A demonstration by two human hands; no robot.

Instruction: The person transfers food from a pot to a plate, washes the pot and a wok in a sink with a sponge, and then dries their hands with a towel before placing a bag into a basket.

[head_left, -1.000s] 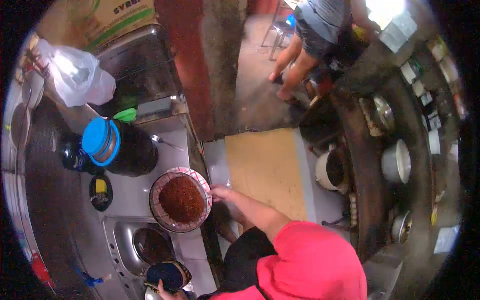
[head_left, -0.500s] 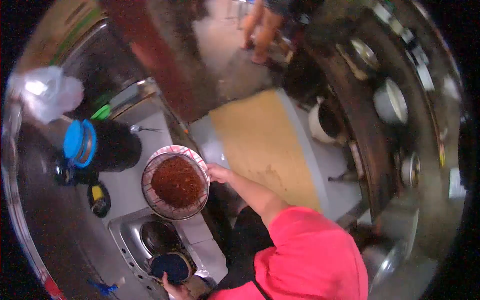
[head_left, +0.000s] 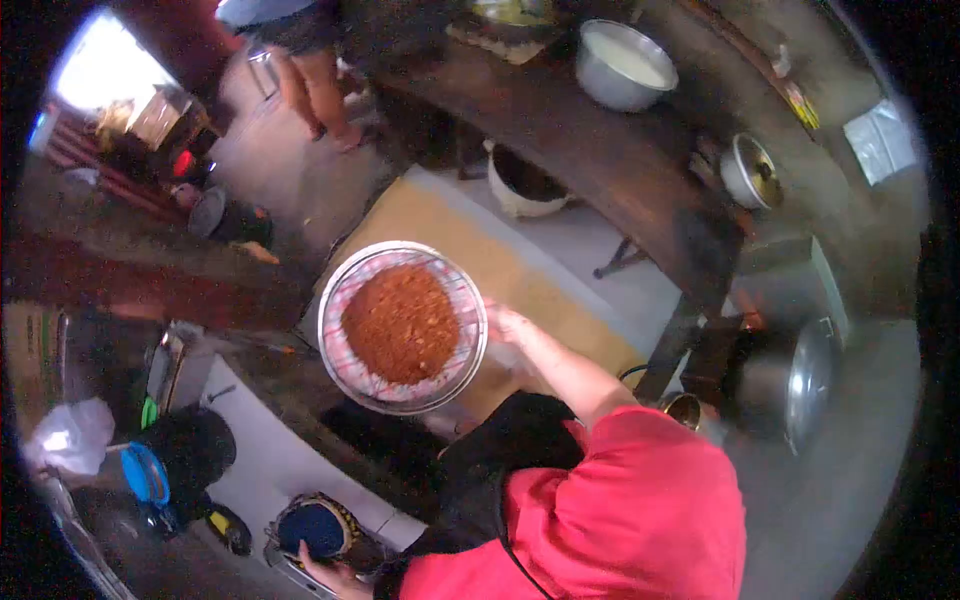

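My right hand (head_left: 508,326) is closed on the edge of a round sieve (head_left: 481,310) with a metal rim. A heap of crumbly reddish-brown grounds (head_left: 400,325) lies in its middle. Red and white checks, like a plate or cloth, show around the heap. Lower left, my left hand (head_left: 332,574) has its fingers on a dark blue round object (head_left: 312,528) with a patterned rim, at the sink. Its kind does not show clearly.
A dark container with a blue lid (head_left: 146,473) and a plastic bag (head_left: 75,436) stand on the left. A wooden table (head_left: 640,180) bears a metal pot (head_left: 625,65), with a white pot (head_left: 522,185) below. Another person's legs (head_left: 310,95) show at the upper left.
The view has turned toward the table. My right hand has carried the sieve away from the counter, out over the tan floor sheet. My left hand stays on the dark blue object.
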